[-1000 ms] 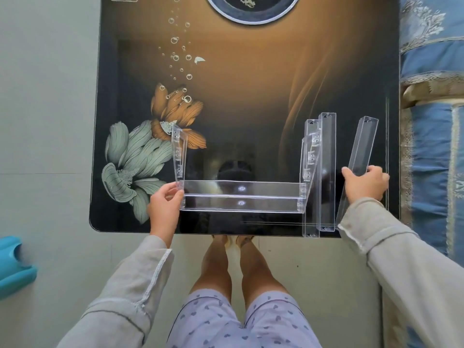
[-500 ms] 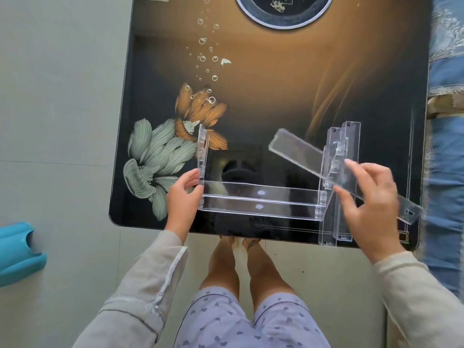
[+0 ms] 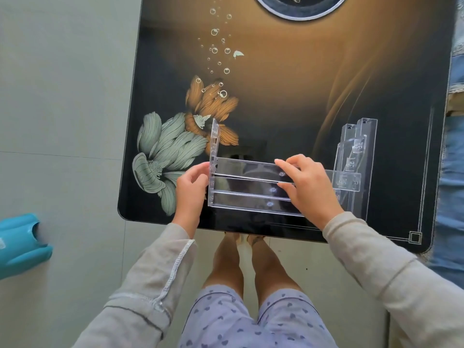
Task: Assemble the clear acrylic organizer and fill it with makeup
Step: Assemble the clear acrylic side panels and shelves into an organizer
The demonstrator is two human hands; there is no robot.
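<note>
1. Organizer (image 3: 251, 197) stands on the worktop (image 3: 301, 96), between my hands.
2. My left hand (image 3: 192, 187) grips its left side panel (image 3: 215, 136), fingers curled.
3. My right hand (image 3: 310, 187) pinches the top clear strip (image 3: 246, 168).

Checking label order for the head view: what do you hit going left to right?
Left to right: turquoise plastic object on the floor → grey-green flower print → left hand → upright clear acrylic side panel → right hand, pinching a clear acrylic shelf strip → spare clear acrylic pieces → blue patterned fabric.
</note>
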